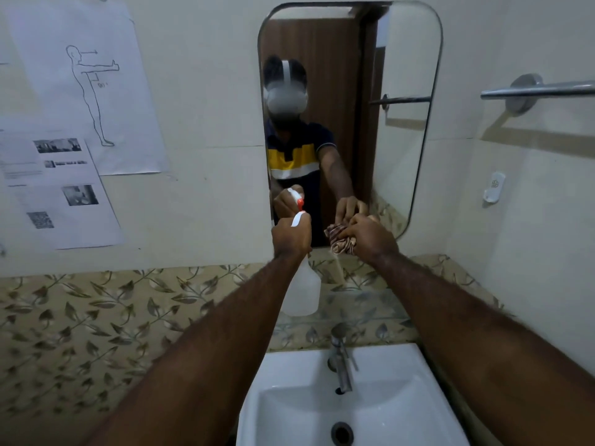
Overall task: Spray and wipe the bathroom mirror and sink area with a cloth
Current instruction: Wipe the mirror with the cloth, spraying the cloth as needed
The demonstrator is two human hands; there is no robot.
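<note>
head view: our left hand (291,235) grips the neck of the spray bottle (304,291), nozzle aimed at the mirror (402,123) near its bottom edge. our right hand (370,235) clutches the bunched cloth (338,239), seemingly touching the glass by the same edge. we judge that short mists, then flat overlapping strokes, would suit. bottle translucent plastic, red trigger; cloth soft, striped, crumpled; mirror smooth, round-cornered; sink (386,397) glossy white, steel tap (341,362) at its back edge.

"90°" beside figure sketch on wall poster (87,88), other printing unreadable
</note>
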